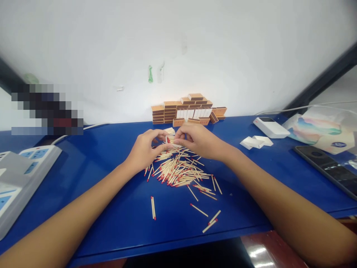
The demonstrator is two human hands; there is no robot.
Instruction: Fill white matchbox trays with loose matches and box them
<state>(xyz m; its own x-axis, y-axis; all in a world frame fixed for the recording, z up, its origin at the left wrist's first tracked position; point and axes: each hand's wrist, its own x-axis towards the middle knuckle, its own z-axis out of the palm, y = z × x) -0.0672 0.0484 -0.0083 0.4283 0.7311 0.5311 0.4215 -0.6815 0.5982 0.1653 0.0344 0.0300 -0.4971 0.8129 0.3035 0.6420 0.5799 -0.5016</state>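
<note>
Between my hands is a small white matchbox tray (168, 139) with red-headed matches in it. My left hand (147, 147) grips the tray at its left side, thumb in front and fingers behind. My right hand (192, 138) is closed at the tray's right side, its fingertips pinched at the matches; what exactly they hold is too small to tell. Just behind the tray more matches (170, 131) show. A loose heap of matches (178, 169) spreads on the blue table below my hands, with a few single matches (153, 207) nearer the front edge.
Stacked matchboxes (170, 108) stand against the wall. White paper pieces (255, 142), a white device (271, 127), a plastic packet (315, 128) and a dark phone (323, 163) lie at the right. Power strips (41, 163) sit on the blue table (111, 208) at the left.
</note>
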